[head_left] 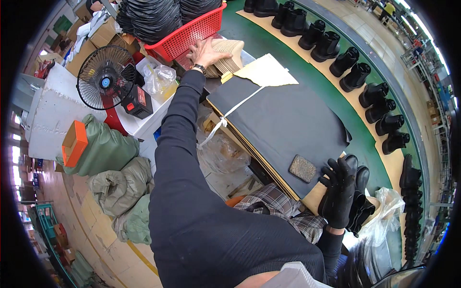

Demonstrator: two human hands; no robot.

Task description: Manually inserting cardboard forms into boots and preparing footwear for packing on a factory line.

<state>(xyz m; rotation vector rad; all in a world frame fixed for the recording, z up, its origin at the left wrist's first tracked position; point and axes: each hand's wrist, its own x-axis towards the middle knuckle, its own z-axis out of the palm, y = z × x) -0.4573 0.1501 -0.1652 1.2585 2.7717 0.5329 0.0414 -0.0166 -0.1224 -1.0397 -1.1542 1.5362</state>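
My bare left hand [206,54], with a watch on its wrist, reaches to a stack of beige insole-shaped sheets [229,50] beside the red basket. Its fingers are spread and its thumb touches the stack's near edge. On my right hand [337,192] is a black glove; the fingers point up, parted and a little bent, with nothing seen in them. Close by it, a rough brown block [302,168] lies on a black sheet-covered board [278,120]. Black boots [361,180] stand just right of the glove, partly hidden by it.
A red basket [189,36] holds black plastic-wrapped bundles. A torn yellowish sheet [266,72] and a white tie [242,103] lie across the board. Black boots [326,46] line the curved green conveyor [307,72]. At left stand a fan [106,79] and green sacks [110,146].
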